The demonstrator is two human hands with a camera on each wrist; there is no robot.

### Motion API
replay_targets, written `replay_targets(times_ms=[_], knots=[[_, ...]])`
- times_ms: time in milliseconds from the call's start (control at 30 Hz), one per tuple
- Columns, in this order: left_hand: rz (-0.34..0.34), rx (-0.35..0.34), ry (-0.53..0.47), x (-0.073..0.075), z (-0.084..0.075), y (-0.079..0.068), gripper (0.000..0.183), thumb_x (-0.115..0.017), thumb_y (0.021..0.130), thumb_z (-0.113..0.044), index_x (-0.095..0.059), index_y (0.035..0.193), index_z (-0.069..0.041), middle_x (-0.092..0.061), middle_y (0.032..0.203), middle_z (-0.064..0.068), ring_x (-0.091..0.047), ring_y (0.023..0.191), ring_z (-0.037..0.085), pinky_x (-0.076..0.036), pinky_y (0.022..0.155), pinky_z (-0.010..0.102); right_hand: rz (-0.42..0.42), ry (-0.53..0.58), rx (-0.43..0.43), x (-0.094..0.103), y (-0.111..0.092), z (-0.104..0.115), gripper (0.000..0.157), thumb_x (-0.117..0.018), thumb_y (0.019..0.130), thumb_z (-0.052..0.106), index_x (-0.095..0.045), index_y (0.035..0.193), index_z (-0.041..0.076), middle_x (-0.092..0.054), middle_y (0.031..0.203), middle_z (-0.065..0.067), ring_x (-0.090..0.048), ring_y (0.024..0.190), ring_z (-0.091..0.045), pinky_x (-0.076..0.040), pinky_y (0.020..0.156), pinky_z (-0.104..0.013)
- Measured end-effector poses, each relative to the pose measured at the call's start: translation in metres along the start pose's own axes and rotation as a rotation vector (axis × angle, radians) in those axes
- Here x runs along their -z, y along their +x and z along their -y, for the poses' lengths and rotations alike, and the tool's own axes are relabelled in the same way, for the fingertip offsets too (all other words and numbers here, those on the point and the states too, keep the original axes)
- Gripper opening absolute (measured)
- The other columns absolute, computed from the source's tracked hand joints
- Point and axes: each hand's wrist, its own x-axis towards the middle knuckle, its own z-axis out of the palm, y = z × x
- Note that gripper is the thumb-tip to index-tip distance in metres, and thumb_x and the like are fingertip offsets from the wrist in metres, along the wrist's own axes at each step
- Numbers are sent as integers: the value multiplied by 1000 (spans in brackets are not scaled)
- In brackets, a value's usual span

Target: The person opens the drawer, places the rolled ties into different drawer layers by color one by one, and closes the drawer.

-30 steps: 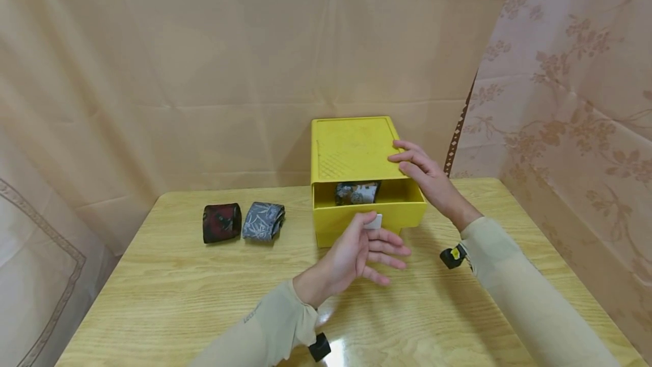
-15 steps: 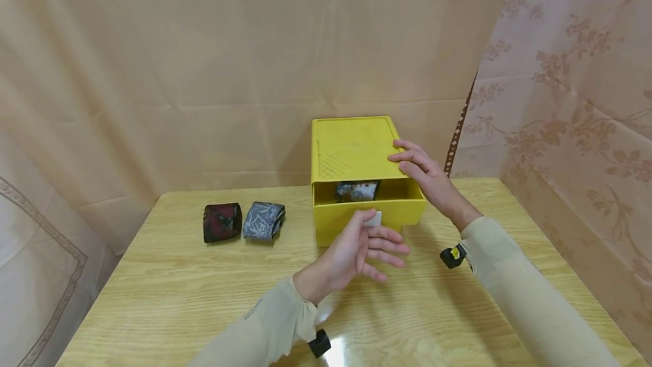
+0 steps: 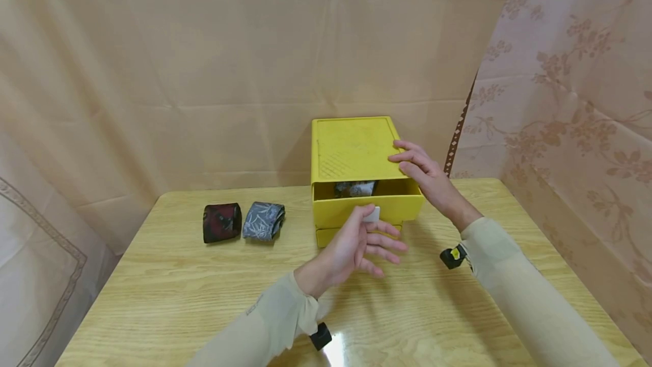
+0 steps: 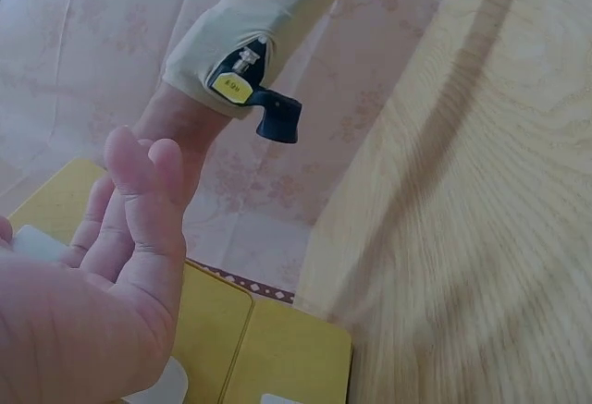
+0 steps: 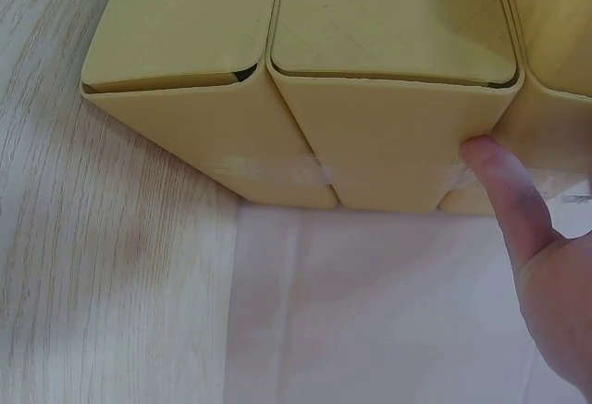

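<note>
Top drawer (image 3: 398, 208) of yellow drawer cabinet (image 3: 354, 149), partly out, lies just beyond left hand (image 3: 351, 249): fingers extended and spread, thumb at the white tab (image 3: 374, 215). Right hand (image 3: 430, 177) uncurled, fingertips resting on cabinet top's right edge. Patterned cloth bundle (image 3: 355, 188) inside drawer. Cabinet near far edge of table (image 3: 153, 293), right of centre; dark red bundle (image 3: 222, 223) and grey leaf-print bundle (image 3: 262, 221) toward far left corner. Left sleeve (image 3: 260, 321) lettering, yellow wrist tag (image 4: 232, 88): illegible.
</note>
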Motion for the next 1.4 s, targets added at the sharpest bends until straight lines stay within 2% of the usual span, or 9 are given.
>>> replay_targets(times_ms=[233, 433, 633, 867, 900, 1000, 1133, 1233, 1400], knots=[[-18, 8, 15, 3, -3, 4, 82, -38, 96, -68, -56, 132, 3, -71, 119, 20, -70, 98, 31, -56, 57, 28, -3, -8, 9, -1, 0, 0, 33, -46, 110, 22, -61, 131, 2, -31, 161, 0, -19, 151, -21, -22, 115, -59], [-31, 0, 10, 6, -5, 8, 79, -37, 97, -66, -57, 131, 2, -71, 117, 20, -70, 90, 25, -56, 57, 29, -3, -1, 7, -1, 0, 1, 34, -46, 110, 22, -60, 131, 1, -31, 161, 0, -19, 151, -22, -23, 115, -60], [-47, 10, 9, 10, -9, 15, 83, -36, 97, -67, -54, 135, 5, -68, 123, 24, -69, 87, 23, -54, 55, 28, -6, -11, 4, -1, 0, 1, 34, -46, 110, 23, -60, 131, 1, -31, 161, 0, -20, 151, -21, -26, 114, -60], [-63, 21, 4, 13, -11, 20, 80, -35, 97, -66, -57, 133, 2, -71, 119, 19, -69, 86, 22, -55, 54, 28, -9, -21, -15, 0, 0, 2, 35, -46, 110, 25, -61, 132, 3, -31, 161, 2, -21, 150, -23, -26, 113, -61], [-66, 19, 6, 13, -12, 20, 79, -35, 97, -66, -57, 132, 2, -71, 118, 19, -69, 86, 22, -54, 54, 28, -8, -23, -21, 0, 0, 3, 35, -45, 110, 26, -61, 132, 3, -30, 161, 2, -22, 150, -24, -28, 111, -61], [-77, 15, 10, 13, -12, 22, 77, -36, 96, -66, -60, 129, 0, -72, 116, 18, -70, 87, 23, -54, 54, 28, -9, -25, -45, 0, -1, 4, 37, -45, 110, 29, -60, 133, 5, -29, 162, 4, -26, 147, -28, -44, 98, -59], [-83, 16, 9, 15, -13, 25, 75, -36, 96, -65, -61, 127, -1, -72, 115, 18, -70, 87, 23, -54, 54, 29, -15, -9, -72, 0, 0, 4, 38, -45, 110, 31, -60, 133, 5, -29, 161, 7, -31, 144, -30, -56, 76, -49], [-84, 19, 9, 16, -15, 26, 76, -36, 96, -65, -61, 127, 0, -73, 114, 16, -70, 87, 23, -55, 55, 29, -12, 2, -78, 0, 0, 4, 38, -46, 110, 32, -59, 134, 5, -28, 161, 6, -31, 144, -31, -57, 74, -45], [-85, 17, 18, 18, -15, 28, 77, -35, 96, -65, -60, 128, 0, -73, 114, 15, -70, 89, 24, -56, 57, 30, -9, -2, -70, -1, 0, 4, 39, -45, 110, 32, -59, 134, 5, -28, 162, 6, -30, 144, -31, -57, 74, -46]])
